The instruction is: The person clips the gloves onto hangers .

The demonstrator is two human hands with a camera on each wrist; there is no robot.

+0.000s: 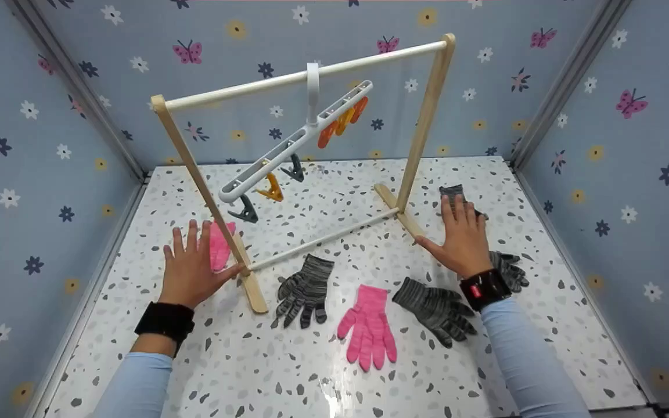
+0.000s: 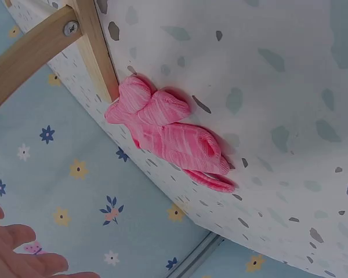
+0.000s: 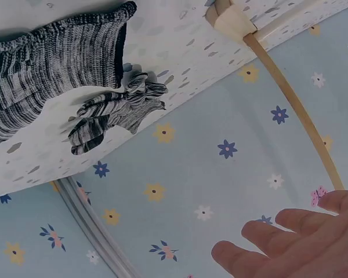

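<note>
My left hand [image 1: 188, 270] is spread with straight fingers beside the left foot of a wooden drying rack [image 1: 421, 125]. Just behind it lies a pink glove [image 2: 168, 136], bunched up in the left wrist view. Over on the right, my right hand [image 1: 463, 241] has its fingers extended, partly covering a grey-black knit glove [image 1: 452, 191]. Another grey glove [image 1: 507, 270] lies beside that wrist. Neither hand holds anything; whether the thumbs touch the rack, I cannot tell. Between the hands lie a grey glove [image 1: 306, 290], a pink glove [image 1: 369, 328] and a further grey glove [image 1: 434, 310].
From the rack's top bar [image 1: 241, 90] hangs a white clip hanger [image 1: 312, 93], slanting across the rack. It carries several clips, among them an orange clip [image 1: 327, 134], a yellow clip [image 1: 273, 188] and a dark clip [image 1: 247, 210]. Flower-patterned walls [image 1: 630, 162] enclose the speckled table [image 1: 253, 371].
</note>
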